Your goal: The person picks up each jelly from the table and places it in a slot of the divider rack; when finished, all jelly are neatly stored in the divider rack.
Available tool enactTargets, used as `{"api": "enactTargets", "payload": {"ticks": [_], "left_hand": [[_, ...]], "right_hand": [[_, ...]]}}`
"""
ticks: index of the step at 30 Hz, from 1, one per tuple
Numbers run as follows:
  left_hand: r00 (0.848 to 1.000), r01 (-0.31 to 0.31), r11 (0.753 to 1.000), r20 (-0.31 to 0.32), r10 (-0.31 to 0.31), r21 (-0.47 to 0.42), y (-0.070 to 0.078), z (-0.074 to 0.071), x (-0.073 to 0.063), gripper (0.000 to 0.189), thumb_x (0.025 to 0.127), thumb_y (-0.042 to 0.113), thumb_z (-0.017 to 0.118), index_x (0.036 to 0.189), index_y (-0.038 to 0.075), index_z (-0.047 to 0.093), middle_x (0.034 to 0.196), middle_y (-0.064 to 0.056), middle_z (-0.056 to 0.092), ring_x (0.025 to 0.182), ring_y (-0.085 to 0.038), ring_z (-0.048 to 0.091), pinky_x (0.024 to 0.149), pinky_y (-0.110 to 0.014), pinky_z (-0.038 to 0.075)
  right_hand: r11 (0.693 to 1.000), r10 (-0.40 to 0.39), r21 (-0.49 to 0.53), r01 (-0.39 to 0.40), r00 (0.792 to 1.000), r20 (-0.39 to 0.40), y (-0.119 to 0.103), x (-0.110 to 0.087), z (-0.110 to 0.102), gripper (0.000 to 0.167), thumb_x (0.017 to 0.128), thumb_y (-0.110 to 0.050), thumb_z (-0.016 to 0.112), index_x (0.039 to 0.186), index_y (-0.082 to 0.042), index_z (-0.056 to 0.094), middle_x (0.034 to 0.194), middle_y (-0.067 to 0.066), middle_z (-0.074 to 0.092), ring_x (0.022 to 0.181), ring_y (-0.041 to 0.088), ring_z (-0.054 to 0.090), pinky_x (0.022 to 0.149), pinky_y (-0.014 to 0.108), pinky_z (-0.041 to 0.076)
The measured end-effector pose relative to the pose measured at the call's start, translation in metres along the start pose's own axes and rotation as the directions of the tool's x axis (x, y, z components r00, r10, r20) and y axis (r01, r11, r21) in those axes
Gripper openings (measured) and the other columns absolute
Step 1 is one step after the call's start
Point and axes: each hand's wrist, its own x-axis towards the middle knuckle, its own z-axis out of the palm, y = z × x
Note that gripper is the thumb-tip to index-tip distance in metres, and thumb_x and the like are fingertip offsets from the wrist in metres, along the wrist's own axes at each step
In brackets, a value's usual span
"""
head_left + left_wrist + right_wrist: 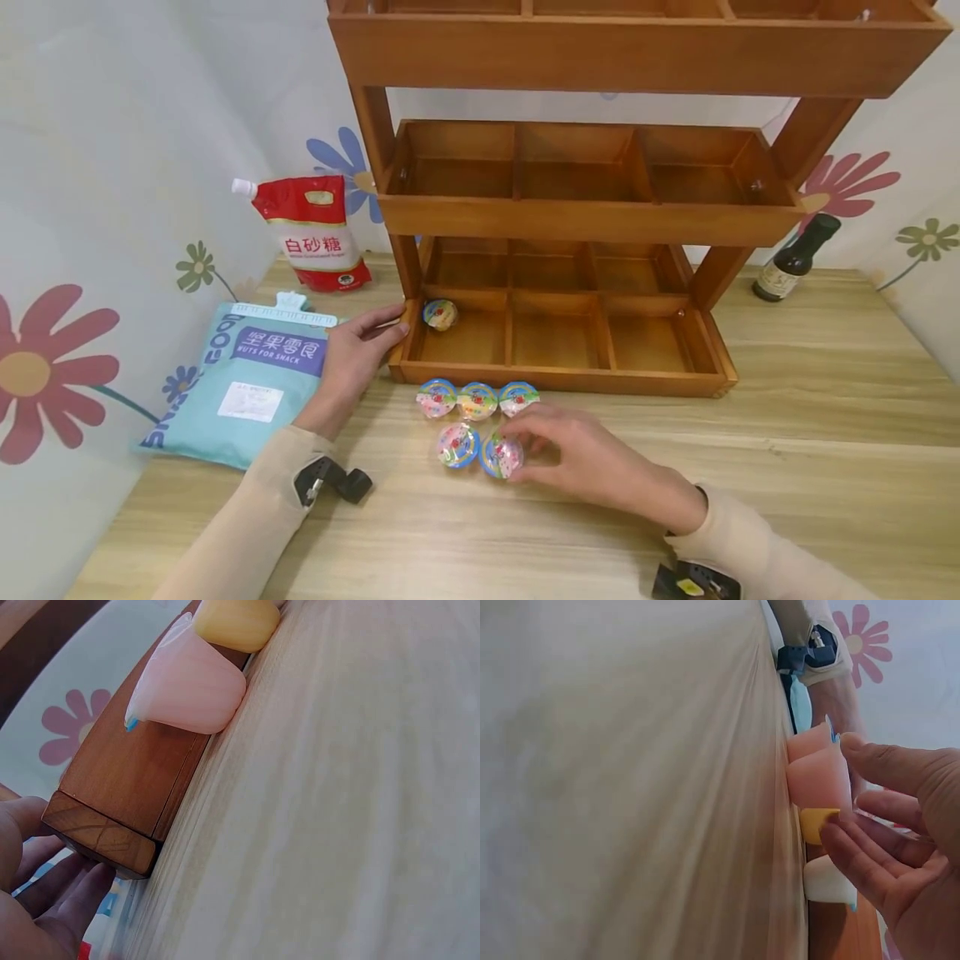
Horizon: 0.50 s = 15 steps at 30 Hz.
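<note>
My left hand [347, 367] rests against the left end of the wooden rack [558, 379], fingers fairly straight; the left wrist view has them beside the rack's corner. With thumb and fingers on either side, my right hand [581, 454] pinches a pink jelly cup [501, 456], which stands on the table. To its left is another pink jelly cup [457, 445]. Behind them, along the rack's front, are a pink cup [437, 399], a yellow cup [477, 402] and a whitish cup [518, 398]. One more jelly cup [440, 315] sits in the rack's bottom front-left compartment.
At the left lies a blue nut snack bag [281, 396] closed with a clip. Behind it stands a red sugar pouch [315, 237]. A dark bottle [795, 258] is right of the rack. The rack's upper tiers [585, 218] rise above the bottom one.
</note>
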Motion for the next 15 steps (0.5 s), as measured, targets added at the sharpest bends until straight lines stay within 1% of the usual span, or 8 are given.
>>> {"api": "enactTargets", "payload": {"ticks": [5,10,15], "left_hand": [[1.0,-0.001,1.0,-0.004,0.001,-0.001,-0.0009,0.0006,-0.0008,0.04,0.099,0.018,0.077,0.138,0.008,0.072,0.132,-0.012,0.073,0.11,-0.013,0.072,0.088,-0.018,0.057],[1.0,-0.008,1.0,-0.006,0.008,0.015,0.0002,0.0003,-0.0007,0.039,0.1,0.019,0.077,0.137,0.009,0.073,0.133,-0.012,0.072,0.112,-0.016,0.071,0.088,-0.017,0.056],[1.0,-0.004,1.0,-0.003,0.004,0.02,0.0029,0.0001,-0.0017,0.039,0.1,0.02,0.077,0.137,0.009,0.073,0.133,-0.011,0.072,0.113,-0.017,0.071,0.089,-0.016,0.055]], "right_hand": [[0.999,0.041,0.006,-0.042,0.999,0.028,-0.0023,-0.0004,0.0042,0.046,0.087,-0.016,0.091,0.127,-0.003,0.073,0.121,0.007,0.073,0.099,0.009,0.071,0.087,0.026,0.06],[0.998,0.059,-0.021,-0.059,0.998,0.03,-0.0029,0.0002,0.0074,0.048,0.086,-0.018,0.092,0.127,-0.003,0.073,0.121,0.005,0.073,0.101,0.008,0.068,0.089,0.027,0.059],[0.994,0.104,-0.042,-0.102,0.994,0.033,-0.0042,0.0011,0.0086,0.049,0.086,-0.019,0.092,0.129,-0.005,0.072,0.121,0.003,0.073,0.102,0.006,0.066,0.09,0.028,0.058]]}}
